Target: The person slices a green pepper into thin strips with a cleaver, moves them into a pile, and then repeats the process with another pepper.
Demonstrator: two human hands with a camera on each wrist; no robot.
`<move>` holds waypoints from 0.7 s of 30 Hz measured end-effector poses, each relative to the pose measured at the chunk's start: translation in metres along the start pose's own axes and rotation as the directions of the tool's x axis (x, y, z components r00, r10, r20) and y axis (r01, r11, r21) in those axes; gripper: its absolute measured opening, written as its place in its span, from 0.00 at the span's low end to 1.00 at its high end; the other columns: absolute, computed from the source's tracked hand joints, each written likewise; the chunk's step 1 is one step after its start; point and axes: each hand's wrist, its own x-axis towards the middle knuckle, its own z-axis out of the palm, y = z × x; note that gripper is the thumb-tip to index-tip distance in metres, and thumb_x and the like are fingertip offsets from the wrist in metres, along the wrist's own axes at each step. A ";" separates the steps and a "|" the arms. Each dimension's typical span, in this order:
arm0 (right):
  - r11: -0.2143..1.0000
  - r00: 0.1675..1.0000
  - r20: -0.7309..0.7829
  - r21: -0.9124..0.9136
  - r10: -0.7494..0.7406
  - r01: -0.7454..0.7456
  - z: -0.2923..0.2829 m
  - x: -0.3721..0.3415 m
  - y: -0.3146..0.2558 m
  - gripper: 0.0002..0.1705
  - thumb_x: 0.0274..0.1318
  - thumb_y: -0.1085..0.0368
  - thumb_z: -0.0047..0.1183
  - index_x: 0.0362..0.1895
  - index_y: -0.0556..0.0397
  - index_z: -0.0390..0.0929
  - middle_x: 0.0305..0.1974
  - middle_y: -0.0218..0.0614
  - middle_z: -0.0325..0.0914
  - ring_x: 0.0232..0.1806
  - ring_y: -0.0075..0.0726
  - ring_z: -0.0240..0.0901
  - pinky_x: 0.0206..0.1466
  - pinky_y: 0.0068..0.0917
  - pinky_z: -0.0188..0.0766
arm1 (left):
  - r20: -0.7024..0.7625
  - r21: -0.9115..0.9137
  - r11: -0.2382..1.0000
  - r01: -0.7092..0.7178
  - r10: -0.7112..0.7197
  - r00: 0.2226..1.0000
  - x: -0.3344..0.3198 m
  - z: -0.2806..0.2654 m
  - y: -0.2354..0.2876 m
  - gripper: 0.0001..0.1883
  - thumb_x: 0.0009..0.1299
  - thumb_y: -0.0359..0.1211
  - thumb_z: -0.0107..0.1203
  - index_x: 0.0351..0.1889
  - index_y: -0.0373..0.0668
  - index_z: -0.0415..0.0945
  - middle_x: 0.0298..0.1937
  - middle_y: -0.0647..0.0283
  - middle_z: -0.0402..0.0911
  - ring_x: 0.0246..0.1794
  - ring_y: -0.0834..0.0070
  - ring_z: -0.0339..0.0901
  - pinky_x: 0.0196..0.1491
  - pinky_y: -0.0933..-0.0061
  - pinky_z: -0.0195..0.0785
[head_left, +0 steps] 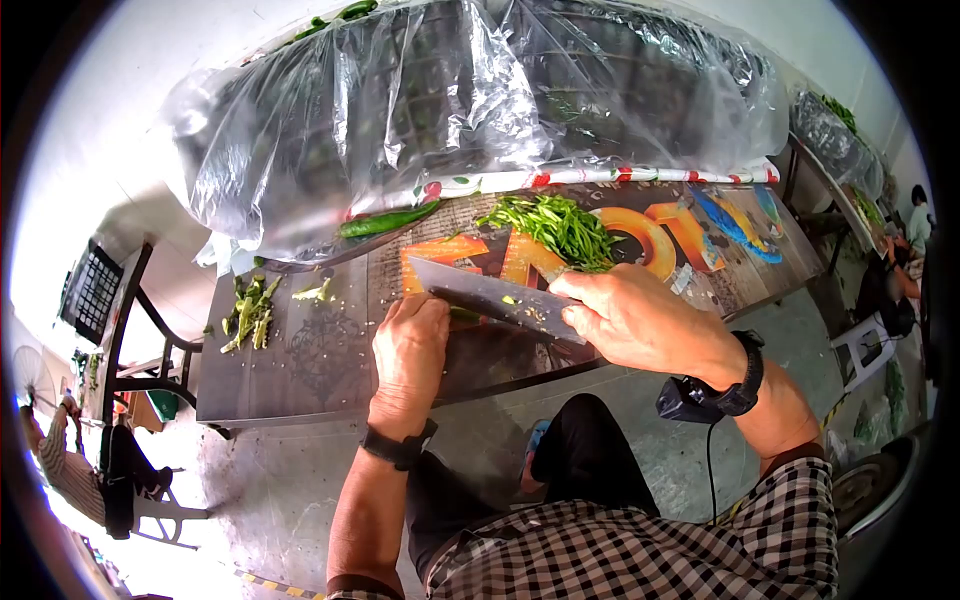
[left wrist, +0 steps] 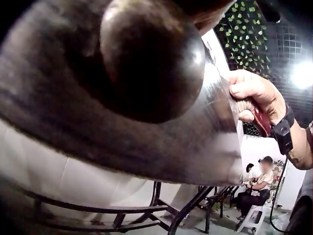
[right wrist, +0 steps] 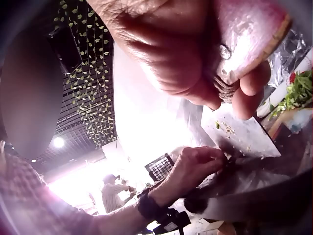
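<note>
My right hand (head_left: 640,315) grips a broad cleaver (head_left: 495,295) by its handle; in the right wrist view the reddish handle (right wrist: 252,36) shows between the fingers. Small green bits stick to the blade. At the blade's far end, my left hand (head_left: 410,345) has its fingers curled low over the table, pinching what looks like a green chili pepper (head_left: 463,315), mostly hidden by hand and blade. Beyond the cleaver lies a heap of green pepper strips (head_left: 555,228). A whole green chili pepper (head_left: 390,221) rests farther back. In the left wrist view the blade (left wrist: 205,156) fills much of the picture.
Pepper stem ends (head_left: 250,312) lie in a small pile at the left of the printed table (head_left: 330,375). Along the back stands a stack under clear plastic sheeting (head_left: 440,110). Other people sit at tables to the left and right.
</note>
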 end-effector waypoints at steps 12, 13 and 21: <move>0.999 0.999 -0.013 0.012 -0.040 0.040 -0.003 -0.001 -0.001 0.07 0.59 0.67 0.50 0.33 0.59 0.72 0.20 0.55 0.74 0.26 0.64 0.74 0.31 0.53 0.68 | 0.022 0.006 1.000 0.003 -0.003 1.000 -0.001 0.000 0.001 0.02 0.62 0.27 0.59 0.32 0.42 0.78 0.39 0.60 0.80 0.40 0.59 0.78 0.43 0.60 0.74; 0.998 0.998 -0.013 0.012 -0.057 0.057 -0.003 0.000 -0.001 0.07 0.59 0.67 0.50 0.33 0.59 0.72 0.20 0.55 0.73 0.26 0.64 0.74 0.31 0.53 0.68 | 0.017 0.003 1.000 0.000 0.000 1.000 -0.001 0.000 0.001 0.02 0.62 0.27 0.59 0.32 0.42 0.78 0.39 0.60 0.80 0.40 0.59 0.78 0.43 0.60 0.74; 0.999 0.998 0.050 -0.004 -0.047 0.047 -0.004 0.004 0.001 0.05 0.59 0.69 0.49 0.34 0.59 0.72 0.20 0.54 0.73 0.26 0.64 0.74 0.31 0.53 0.68 | -0.007 -0.025 1.000 -0.019 0.019 1.000 -0.001 0.000 0.001 0.02 0.62 0.26 0.59 0.30 0.41 0.77 0.37 0.60 0.79 0.39 0.58 0.78 0.42 0.60 0.73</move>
